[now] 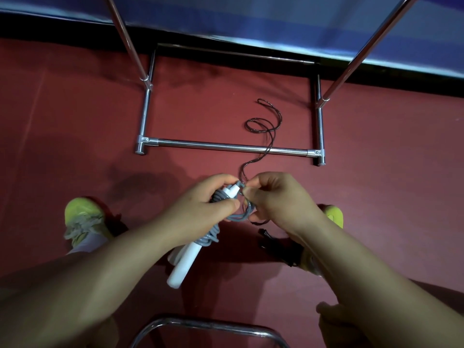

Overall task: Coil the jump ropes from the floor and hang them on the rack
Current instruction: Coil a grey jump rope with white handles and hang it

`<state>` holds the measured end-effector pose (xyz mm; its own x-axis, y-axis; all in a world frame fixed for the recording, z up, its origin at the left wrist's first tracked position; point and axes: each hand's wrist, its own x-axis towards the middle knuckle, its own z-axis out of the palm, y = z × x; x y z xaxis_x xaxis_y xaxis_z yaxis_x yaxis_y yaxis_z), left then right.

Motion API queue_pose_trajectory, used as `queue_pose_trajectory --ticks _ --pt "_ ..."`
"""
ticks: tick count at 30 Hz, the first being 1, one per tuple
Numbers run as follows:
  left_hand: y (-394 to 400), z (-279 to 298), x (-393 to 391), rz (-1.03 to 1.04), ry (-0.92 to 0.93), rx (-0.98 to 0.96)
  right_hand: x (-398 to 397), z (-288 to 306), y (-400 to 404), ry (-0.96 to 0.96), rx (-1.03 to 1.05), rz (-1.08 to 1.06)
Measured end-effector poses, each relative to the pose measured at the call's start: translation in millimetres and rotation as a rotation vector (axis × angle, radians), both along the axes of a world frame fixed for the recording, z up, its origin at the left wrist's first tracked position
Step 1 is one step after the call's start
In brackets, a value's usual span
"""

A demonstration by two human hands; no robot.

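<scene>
Grey cord is wrapping around the white handles of the jump rope [190, 249] I am watching from the head camera; the left hand [200, 209] is gripping that bundle, fingers curled round it, while the right hand [273, 199] is pinching a cord loop beside it. A black jump rope [266, 121] is lying on the red floor [75, 121], crossing the chrome rack [226, 146] base.

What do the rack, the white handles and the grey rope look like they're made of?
Rack: polished metal tube, probably chromed steel; it mirrors the light. White handles: smooth matte plastic, by the look. Grey rope: flexible cord with a slight sheen, likely PVC or rubber.
</scene>
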<state>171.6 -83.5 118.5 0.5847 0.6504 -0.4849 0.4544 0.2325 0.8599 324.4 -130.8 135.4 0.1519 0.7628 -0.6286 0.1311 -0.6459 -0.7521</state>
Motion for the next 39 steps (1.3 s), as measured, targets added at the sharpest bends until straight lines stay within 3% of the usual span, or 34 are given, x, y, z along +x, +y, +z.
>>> queue_pose_trajectory --ticks 6,12,18,23,28,35,39 --pt "-2 2 1 -0.035 0.014 0.042 -2 3 1 0.172 -0.094 -0.046" --pt "3 12 3 -0.102 -0.036 0.145 -12 0 -3 0.470 -0.144 -0.453" --pt "3 10 1 -0.175 0.065 0.201 -17 -1 0 0.545 -0.158 -0.541" --pt "5 8 1 -0.080 -0.018 0.150 -20 -3 -2 0.637 -0.096 -0.561" --pt "10 4 4 0.221 -0.013 0.105 -15 -1 -2 0.768 -0.039 -0.466" --pt "9 1 1 0.236 -0.028 0.149 -22 -3 -1 0.468 0.033 -0.396" --pt "9 4 0 0.228 -0.092 0.114 -17 -1 1 0.389 0.033 -0.409"
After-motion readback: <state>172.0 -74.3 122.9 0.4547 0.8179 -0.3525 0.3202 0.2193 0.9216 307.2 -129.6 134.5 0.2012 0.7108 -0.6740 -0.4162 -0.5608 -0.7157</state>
